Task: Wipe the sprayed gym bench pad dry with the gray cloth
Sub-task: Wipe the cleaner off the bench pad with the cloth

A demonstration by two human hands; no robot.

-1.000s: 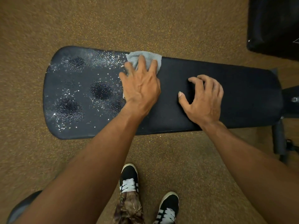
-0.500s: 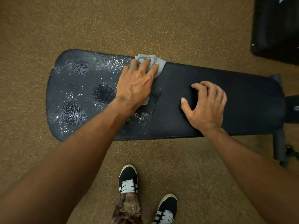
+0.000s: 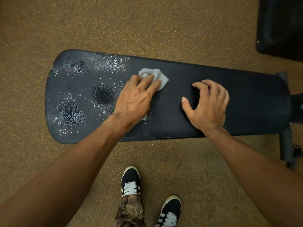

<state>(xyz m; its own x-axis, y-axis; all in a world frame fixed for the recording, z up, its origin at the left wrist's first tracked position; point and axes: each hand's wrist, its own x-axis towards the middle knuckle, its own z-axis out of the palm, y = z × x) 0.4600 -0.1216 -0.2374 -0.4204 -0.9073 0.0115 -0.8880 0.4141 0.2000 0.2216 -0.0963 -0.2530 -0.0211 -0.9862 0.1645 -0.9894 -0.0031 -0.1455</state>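
Observation:
The black gym bench pad (image 3: 246, 102) lies across the view on a brown floor. Its left part carries shiny spray droplets and several dark wet patches (image 3: 103, 93); its right part looks matt and dry. My left hand (image 3: 136, 99) presses the crumpled gray cloth (image 3: 157, 77) flat on the pad's middle, with most of the cloth hidden under the palm and fingers. My right hand (image 3: 208, 105) rests on the pad to the right, fingers curled and apart, holding nothing.
The bench's dark metal frame and leg (image 3: 287, 145) stick out at the right end. Another black padded object (image 3: 280, 25) stands at the top right. My two black-and-white shoes (image 3: 131, 182) stand on the brown speckled floor just below the pad.
My left hand has pulled the cloth from the pad's far edge toward the near side and middle, bunching it. The right hand has stayed in place.

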